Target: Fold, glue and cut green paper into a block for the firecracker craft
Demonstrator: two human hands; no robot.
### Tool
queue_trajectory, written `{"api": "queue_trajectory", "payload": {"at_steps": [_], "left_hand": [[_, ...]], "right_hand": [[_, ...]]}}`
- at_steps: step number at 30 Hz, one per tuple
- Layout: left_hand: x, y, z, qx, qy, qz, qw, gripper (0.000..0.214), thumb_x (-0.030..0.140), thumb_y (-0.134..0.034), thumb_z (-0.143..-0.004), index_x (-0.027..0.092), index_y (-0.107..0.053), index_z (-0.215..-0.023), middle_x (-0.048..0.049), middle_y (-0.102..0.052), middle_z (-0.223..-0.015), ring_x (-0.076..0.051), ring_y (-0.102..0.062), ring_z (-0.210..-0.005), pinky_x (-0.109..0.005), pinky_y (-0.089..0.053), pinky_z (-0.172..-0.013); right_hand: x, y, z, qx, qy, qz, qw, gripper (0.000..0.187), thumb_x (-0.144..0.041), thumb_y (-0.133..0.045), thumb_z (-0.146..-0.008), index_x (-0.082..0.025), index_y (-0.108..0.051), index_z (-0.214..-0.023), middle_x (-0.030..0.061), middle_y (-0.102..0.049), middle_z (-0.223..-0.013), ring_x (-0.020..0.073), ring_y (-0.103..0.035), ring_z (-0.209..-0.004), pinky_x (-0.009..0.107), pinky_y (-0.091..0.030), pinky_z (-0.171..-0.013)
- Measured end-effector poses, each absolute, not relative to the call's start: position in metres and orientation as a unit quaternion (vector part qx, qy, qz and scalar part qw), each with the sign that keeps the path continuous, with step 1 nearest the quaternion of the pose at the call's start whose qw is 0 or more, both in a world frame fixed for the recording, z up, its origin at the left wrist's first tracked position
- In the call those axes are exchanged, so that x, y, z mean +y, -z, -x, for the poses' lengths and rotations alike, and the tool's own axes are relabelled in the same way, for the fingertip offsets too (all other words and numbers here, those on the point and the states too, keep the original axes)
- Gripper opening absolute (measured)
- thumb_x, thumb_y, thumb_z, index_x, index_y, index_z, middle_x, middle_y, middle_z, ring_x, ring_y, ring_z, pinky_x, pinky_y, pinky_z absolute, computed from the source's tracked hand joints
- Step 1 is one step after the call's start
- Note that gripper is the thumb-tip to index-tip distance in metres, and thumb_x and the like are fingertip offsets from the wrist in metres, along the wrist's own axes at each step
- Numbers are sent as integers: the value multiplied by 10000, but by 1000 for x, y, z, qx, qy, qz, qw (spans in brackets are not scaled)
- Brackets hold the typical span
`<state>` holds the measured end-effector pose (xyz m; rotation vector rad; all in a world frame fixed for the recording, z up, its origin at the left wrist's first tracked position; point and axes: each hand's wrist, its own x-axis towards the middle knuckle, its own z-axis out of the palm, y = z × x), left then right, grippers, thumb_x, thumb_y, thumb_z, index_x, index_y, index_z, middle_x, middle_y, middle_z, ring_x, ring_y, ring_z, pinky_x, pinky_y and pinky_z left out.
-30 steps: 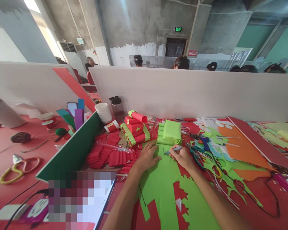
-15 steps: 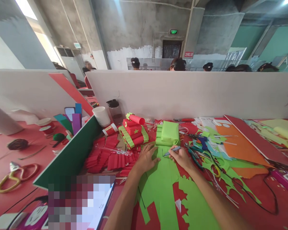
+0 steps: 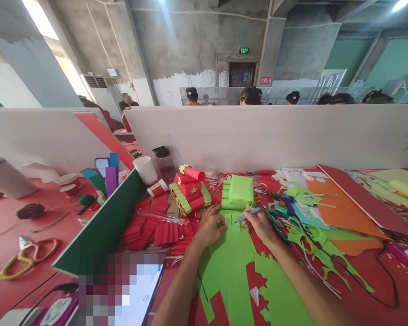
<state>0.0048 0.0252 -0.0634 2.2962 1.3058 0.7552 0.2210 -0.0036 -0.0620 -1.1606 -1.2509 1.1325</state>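
From my end, biggest on the feed is the white partition [image 3: 272, 136], running across behind the red table [image 3: 7, 231], w/ several people's heads [image 3: 250, 96] showing over its top edge. L side, a green board [image 3: 105, 222] stands on its edge, slanting away from cam. Next, green paper [image 3: 231, 262]: lies ctr of the table, right under both hands, running toward me; a jagged-cut pc [image 3: 282, 294] lies to its R. Far R, a dark red board [image 3: 363, 199] lies at an angle beside an orange sheet [image 3: 340, 208]. Bottom L I've got a screen [image 3: 139, 290], partly pixelated, "28" readable. Pile of folded red paper [image 3: 166, 234] sits L of the hands; behind it, a red stack w/ green trim [image 3: 191, 188], then a green block [image 3: 243, 188] just past the hands. Scissors [image 3: 30, 256] lie well off L. Hands are apart, paper btwn: L hand [image 3: 209, 226] rests on the paper's L edge, fingers bent, thumb spread away from them; R hand [image 3: 257, 222] is pinched round a grey-blue pen [image 3: 255, 211], tip down at the paper, can't tell if touching.
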Motion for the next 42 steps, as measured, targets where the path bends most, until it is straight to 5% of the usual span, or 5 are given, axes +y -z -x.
{"api": "queue_trajectory", "payload": {"at_steps": [8, 42], "left_hand": [[32, 68, -11, 499, -341, -776, 179, 43, 149, -675, -799, 178, -656, -774, -130, -630, -1204, -294, -563, -1172, -451, -458, -1001], [31, 65, -12, 500, -333, -781, 169, 78, 137, -689, -787, 185, -642, -825, -107, -640, -1110, -285, -563, -1145, -415, -471, -954]], "right_hand": [[-6, 61, -219, -590, -429, 494, 473, 278, -441, -638, -845, -186, -702, -936, 53, -703, -788, 186, -668, -699, 275, -567, -598], [-7, 57, -217, -618, -395, 523, 433, 283, -444, -614, -851, -180, -710, -891, 68, -743, -794, 183, -666, -630, 277, -538, -582]]}}
